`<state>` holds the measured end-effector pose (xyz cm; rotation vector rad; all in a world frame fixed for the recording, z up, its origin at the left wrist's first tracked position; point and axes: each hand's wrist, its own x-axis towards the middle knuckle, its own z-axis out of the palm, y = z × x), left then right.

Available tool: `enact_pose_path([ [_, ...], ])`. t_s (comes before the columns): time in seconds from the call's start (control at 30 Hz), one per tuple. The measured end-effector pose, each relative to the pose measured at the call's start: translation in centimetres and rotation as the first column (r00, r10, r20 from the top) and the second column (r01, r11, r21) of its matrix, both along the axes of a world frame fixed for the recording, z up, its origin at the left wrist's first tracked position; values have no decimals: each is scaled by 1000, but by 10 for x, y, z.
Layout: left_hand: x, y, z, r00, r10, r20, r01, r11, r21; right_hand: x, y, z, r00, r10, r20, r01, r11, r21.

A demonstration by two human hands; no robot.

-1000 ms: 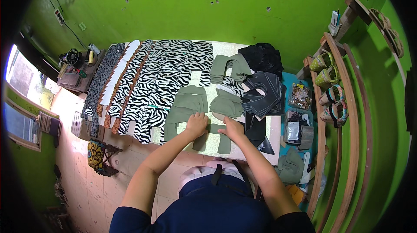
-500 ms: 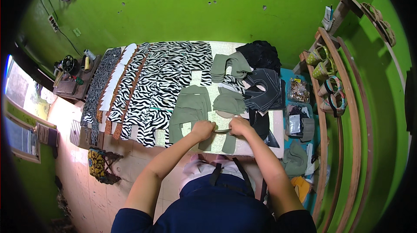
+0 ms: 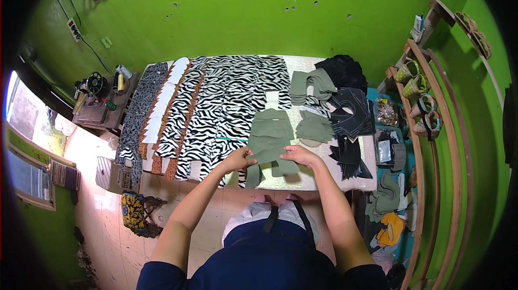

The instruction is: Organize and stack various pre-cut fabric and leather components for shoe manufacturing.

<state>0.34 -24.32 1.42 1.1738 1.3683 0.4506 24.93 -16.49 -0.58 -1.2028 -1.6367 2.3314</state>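
Note:
Between my two hands, at the near part of the table, spans an olive-green cut piece [image 3: 268, 153] of fabric-like material. My left hand [image 3: 236, 160] pinches one end and my right hand [image 3: 301, 156] pinches the other. Under and beyond it lies an overlapping stack of similar olive pieces [image 3: 272, 122], partly hidden by the held one. Right of that stack is a smaller pile of curved olive pieces [image 3: 314, 128]. Farther back rests a pile of U-shaped olive pieces [image 3: 312, 85], with a zebra-patterned piece showing just below it.
Rows of zebra-print strips [image 3: 232, 82], white scalloped pieces [image 3: 167, 98] and grey patterned strips [image 3: 141, 101] cover the table's left. Black pieces [image 3: 352, 112] lie at its right. A sewing machine [image 3: 96, 83] stands far left; a wooden rack [image 3: 431, 166] with sandals rises at right.
My hands have moved slightly apart, and the olive piece between them now lies flatter over the stack. The whole view has shifted, with the table appearing farther right.

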Motion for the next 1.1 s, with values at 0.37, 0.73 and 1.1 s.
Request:
enact_pose_path([
  [0.37, -7, -5, -33, 949, 170, -266, -83, 947, 310, -29, -42, -33, 876, -468, 119, 242, 637, 732],
  [0.73, 11, -17, -11, 705, 286, -649, 201, 797, 570, -42, -59, -12, 768, -555, 321, -150, 331, 932],
  [1.1, 34, -28, -52, 544, 221, -810, 554, 630, 544, -44, -72, -43, 888, -273, 370, -348, 126, 929],
])
